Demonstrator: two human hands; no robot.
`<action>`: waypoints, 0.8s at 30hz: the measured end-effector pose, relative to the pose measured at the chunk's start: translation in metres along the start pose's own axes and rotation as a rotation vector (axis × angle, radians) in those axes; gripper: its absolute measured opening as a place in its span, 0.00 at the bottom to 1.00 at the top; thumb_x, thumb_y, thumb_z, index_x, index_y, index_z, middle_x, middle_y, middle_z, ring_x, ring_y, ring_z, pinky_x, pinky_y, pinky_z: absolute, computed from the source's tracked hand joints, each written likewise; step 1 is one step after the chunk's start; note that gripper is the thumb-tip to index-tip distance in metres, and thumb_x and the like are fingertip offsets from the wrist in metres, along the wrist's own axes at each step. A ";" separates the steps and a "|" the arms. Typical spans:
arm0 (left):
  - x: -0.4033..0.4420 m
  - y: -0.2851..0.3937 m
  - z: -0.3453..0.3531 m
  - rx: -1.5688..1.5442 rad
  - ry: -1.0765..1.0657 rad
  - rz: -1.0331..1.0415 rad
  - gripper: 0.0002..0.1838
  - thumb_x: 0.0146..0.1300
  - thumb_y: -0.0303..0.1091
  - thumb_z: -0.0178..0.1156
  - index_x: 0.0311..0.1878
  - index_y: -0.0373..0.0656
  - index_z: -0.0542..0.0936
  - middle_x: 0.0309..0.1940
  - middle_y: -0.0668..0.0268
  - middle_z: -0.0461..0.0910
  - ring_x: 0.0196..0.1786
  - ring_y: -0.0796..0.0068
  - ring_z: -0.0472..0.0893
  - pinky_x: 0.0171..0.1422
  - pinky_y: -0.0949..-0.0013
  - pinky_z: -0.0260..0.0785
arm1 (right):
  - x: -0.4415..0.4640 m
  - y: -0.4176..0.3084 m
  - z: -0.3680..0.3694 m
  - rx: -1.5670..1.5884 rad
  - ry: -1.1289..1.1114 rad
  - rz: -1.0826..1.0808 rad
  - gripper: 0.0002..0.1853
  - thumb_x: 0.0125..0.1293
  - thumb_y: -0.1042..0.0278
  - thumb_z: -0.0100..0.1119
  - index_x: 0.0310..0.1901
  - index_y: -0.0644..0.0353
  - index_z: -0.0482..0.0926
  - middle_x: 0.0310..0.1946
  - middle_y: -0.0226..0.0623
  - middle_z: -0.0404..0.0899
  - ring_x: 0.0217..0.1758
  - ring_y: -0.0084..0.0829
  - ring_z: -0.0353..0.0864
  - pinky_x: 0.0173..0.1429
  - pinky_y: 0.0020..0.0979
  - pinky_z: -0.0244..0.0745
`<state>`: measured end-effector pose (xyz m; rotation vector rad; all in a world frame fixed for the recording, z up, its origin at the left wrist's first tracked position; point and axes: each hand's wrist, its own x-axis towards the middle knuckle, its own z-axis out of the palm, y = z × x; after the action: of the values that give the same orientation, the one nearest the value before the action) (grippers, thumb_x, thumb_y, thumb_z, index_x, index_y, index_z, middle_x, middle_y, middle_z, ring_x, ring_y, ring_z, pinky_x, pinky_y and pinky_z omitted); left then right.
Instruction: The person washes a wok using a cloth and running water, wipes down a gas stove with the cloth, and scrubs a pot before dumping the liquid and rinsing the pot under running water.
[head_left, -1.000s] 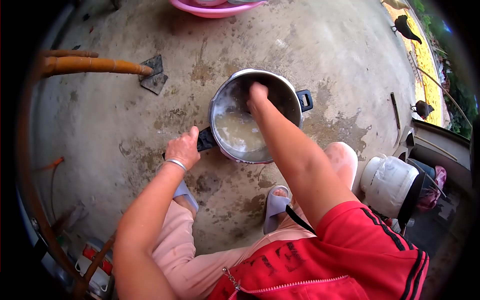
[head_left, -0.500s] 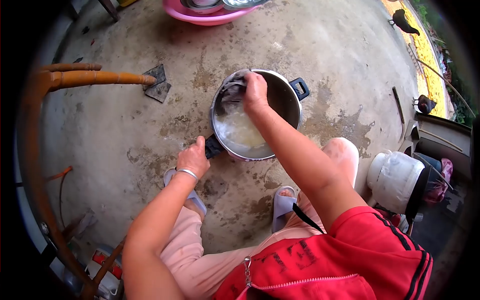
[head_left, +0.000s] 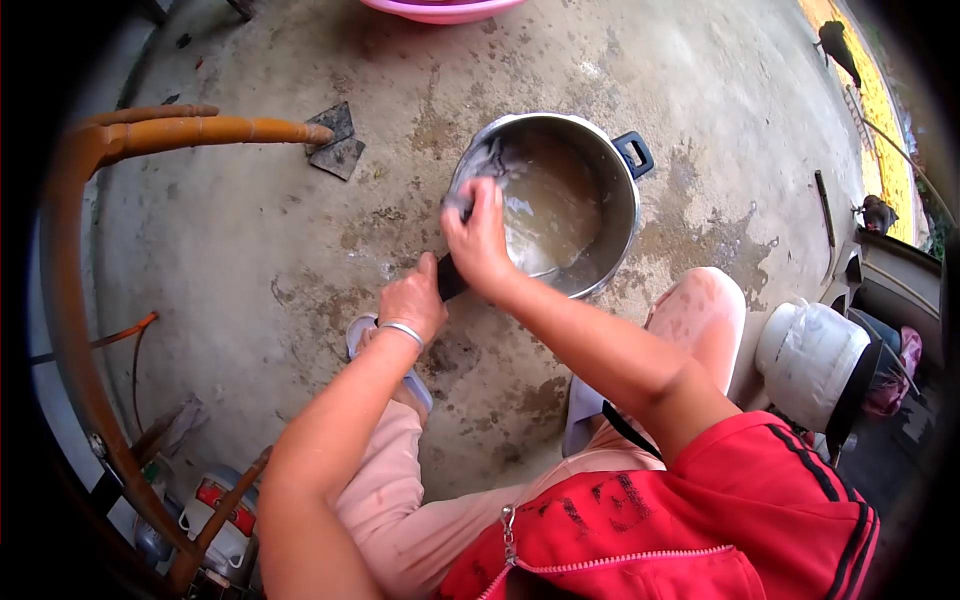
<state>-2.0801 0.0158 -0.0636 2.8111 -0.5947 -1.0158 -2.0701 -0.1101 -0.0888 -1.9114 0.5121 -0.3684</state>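
A metal pot [head_left: 622,222] with cloudy water in it stands on the concrete floor in front of me. My left hand [head_left: 412,303] is closed around its long black handle [head_left: 453,278]. At the pot's near left rim is my right hand [head_left: 478,232], fingers curled around a grey cloth [head_left: 487,160], which is blurred by motion and partly hidden by the hand. The cloth lies against the rim and inner wall. A short black loop handle [head_left: 633,155] sticks out on the far right side.
A pink basin [head_left: 445,11] stands at the top edge. Bamboo-like furniture [head_left: 190,135] reaches in from the left, beside dark flat pieces [head_left: 338,142]. A white container [head_left: 812,362] is at right. Dark birds [head_left: 838,50] are near yellow material [head_left: 893,165].
My right hand has moved with the cloth from inside the pot toward the near left rim. My left hand stays on the handle. The view has shifted, so the basin shows less.
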 end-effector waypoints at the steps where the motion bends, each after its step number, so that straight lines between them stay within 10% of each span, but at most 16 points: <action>1: -0.001 -0.001 0.001 0.000 0.002 0.000 0.21 0.48 0.28 0.60 0.45 0.42 0.63 0.32 0.50 0.80 0.36 0.48 0.81 0.43 0.51 0.74 | -0.012 -0.004 -0.010 -0.055 -0.091 -0.079 0.16 0.51 0.78 0.55 0.42 0.62 0.64 0.38 0.52 0.63 0.42 0.53 0.66 0.46 0.44 0.66; 15: -0.003 -0.004 -0.001 -0.044 0.035 0.049 0.20 0.49 0.28 0.59 0.44 0.41 0.63 0.30 0.49 0.80 0.35 0.46 0.80 0.41 0.52 0.74 | 0.126 0.006 -0.043 0.116 0.407 0.514 0.25 0.51 0.66 0.62 0.49 0.68 0.68 0.41 0.50 0.77 0.43 0.40 0.77 0.51 0.37 0.71; 24: -0.002 -0.003 -0.001 -0.030 0.024 0.028 0.19 0.50 0.28 0.59 0.44 0.41 0.64 0.32 0.48 0.80 0.37 0.46 0.80 0.42 0.52 0.74 | 0.029 -0.017 0.006 -0.205 0.031 -0.019 0.15 0.48 0.79 0.57 0.39 0.58 0.70 0.38 0.50 0.66 0.40 0.53 0.71 0.43 0.45 0.69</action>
<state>-2.0801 0.0192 -0.0627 2.7765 -0.6098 -0.9765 -2.0395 -0.1139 -0.0747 -2.1122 0.5706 -0.3695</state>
